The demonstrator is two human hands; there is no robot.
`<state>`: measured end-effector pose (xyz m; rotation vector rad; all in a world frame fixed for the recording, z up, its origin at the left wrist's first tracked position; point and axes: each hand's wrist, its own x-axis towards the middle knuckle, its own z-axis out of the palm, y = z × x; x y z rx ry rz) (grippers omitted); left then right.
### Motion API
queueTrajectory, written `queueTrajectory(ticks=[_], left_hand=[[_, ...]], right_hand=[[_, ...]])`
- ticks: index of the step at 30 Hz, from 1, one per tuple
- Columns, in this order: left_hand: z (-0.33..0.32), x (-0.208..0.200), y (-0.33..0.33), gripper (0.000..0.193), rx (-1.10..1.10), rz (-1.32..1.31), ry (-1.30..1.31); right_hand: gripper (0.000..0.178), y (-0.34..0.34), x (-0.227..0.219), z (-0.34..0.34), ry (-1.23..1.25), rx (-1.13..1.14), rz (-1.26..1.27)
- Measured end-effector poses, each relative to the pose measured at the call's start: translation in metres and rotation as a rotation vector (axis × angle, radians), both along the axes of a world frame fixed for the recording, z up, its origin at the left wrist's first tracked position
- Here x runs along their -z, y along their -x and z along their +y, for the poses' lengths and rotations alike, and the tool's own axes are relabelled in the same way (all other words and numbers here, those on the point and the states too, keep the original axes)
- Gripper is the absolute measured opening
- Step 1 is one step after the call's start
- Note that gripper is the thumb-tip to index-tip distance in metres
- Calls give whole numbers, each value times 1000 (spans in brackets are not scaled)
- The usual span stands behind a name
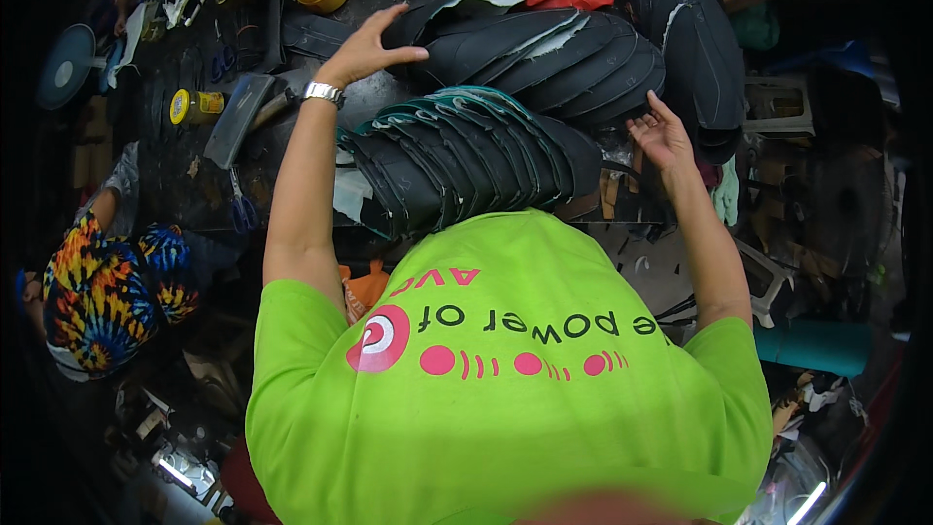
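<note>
Cluttered bench (199, 202); rear stack (564, 63), black panels, fanned.
Left hand (364, 51): thumb and fingers apart, at the stack's left end. Right hand (663, 136): fingers parted, near its right end, contact unclear from where I stand. Uneven pushing could slide its layers; front stack (457, 165), close by, could topple if brushed.

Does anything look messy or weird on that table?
Yes, a little. In the black pile between the left hand and the right hand, ragged white edges stick out among smooth dark pieces. I can't tell whether they're torn or just untrimmed.
</note>
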<state>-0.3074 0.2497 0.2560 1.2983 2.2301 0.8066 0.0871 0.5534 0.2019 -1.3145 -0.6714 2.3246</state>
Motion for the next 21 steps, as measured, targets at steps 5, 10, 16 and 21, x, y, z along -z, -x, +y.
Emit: queueTrajectory(ticks=[5, 10, 16, 21], left_hand=[[13, 22, -4, 98, -68, -164, 1], [20, 21, -4, 82, 60, -288, -89], [26, 23, 0, 73, 79, -279, -55], [24, 30, 1, 58, -74, -461, -128]], right_hand=[[45, 3, -9, -4, 50, -53, 14], [49, 25, -32, -21, -171, -298, 17], [43, 76, -49, -47, -448, -374, 88], [60, 101, -56, -37, -585, -479, -362]])
